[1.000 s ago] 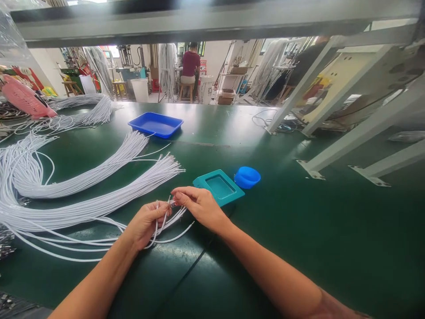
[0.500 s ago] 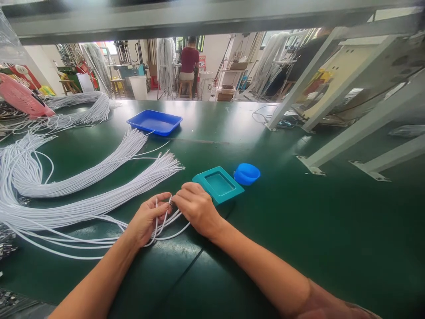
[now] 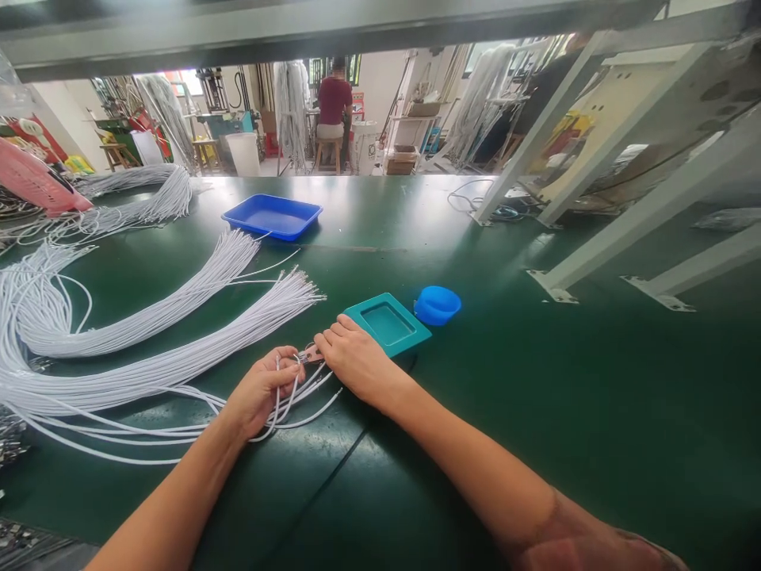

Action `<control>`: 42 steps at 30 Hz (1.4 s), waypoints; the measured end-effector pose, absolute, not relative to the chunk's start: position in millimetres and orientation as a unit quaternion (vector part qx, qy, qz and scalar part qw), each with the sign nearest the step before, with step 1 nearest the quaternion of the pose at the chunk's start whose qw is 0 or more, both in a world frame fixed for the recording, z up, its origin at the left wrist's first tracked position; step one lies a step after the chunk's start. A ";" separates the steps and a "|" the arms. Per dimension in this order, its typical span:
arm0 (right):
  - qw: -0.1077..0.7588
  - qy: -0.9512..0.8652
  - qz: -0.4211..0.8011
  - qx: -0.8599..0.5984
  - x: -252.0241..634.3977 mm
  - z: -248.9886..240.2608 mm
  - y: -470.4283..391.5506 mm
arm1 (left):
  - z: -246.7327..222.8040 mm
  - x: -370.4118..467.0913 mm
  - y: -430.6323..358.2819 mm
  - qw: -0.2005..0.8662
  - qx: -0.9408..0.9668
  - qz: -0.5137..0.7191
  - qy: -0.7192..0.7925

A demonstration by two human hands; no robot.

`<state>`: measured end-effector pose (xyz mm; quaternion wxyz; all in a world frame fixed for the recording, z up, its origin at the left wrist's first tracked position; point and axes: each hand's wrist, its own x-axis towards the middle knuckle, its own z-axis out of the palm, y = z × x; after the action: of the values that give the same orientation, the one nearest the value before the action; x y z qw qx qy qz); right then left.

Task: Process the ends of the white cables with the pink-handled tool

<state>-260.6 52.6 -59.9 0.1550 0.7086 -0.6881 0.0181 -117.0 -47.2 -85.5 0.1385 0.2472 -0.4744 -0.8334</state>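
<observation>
My left hand [image 3: 265,392] is closed around a few white cables [image 3: 290,408], their ends held up between thumb and fingers. My right hand [image 3: 360,357] is curled at the near left corner of a teal tray-like block [image 3: 389,323] with a recessed top. Between the hands, a small pinkish metal piece with dark spots [image 3: 311,354] reaches from the right fingertips to the cable end at the left thumb. What the right fingers grip is hidden beneath them. A blue round cup [image 3: 437,305] stands just behind the block.
Large bundles of white cable [image 3: 178,345] curve across the left of the green table [image 3: 535,444]. A blue tray [image 3: 273,216] lies behind them. Grey metal legs [image 3: 586,250] stand at the right, and a beam [image 3: 297,36] crosses overhead. One person [image 3: 334,103] sits in the background.
My right hand has shifted slightly right and away from the left fingertips, uncovering the pinkish metal piece. The left hand keeps hold of the cables. The view has moved slightly.
</observation>
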 end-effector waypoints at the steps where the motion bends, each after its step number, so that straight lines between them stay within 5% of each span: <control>1: 0.161 -0.685 0.018 0.710 -260.7 -61.0 51.9 | -85.5 -117.0 -47.3 0.136 0.248 -0.832 -0.477; 14: 0.140 -0.681 0.012 0.718 -262.9 -55.9 53.2 | -81.6 -124.6 -47.0 0.130 0.301 -0.800 -0.502; 23: 0.111 -0.822 0.115 0.547 -289.8 -52.5 58.6 | -88.4 -121.5 -53.7 0.123 0.270 -0.814 -0.499; 33: 0.077 -0.789 0.227 0.566 -288.4 -47.5 58.5 | -79.4 -111.8 -51.3 0.109 0.272 -0.823 -0.487; 37: -0.004 -0.731 0.365 0.577 -269.3 -31.5 61.1 | -75.2 -109.4 -47.3 0.075 0.244 -0.810 -0.528; 42: -0.140 -0.692 0.369 0.604 -238.5 -30.7 63.4 | -72.4 -105.6 -41.8 0.042 0.214 -0.787 -0.578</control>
<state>-238.5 63.4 -30.7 -0.1405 0.6039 -0.6924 0.3690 -105.6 -41.8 -72.4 0.0422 0.2135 -0.5779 -0.7865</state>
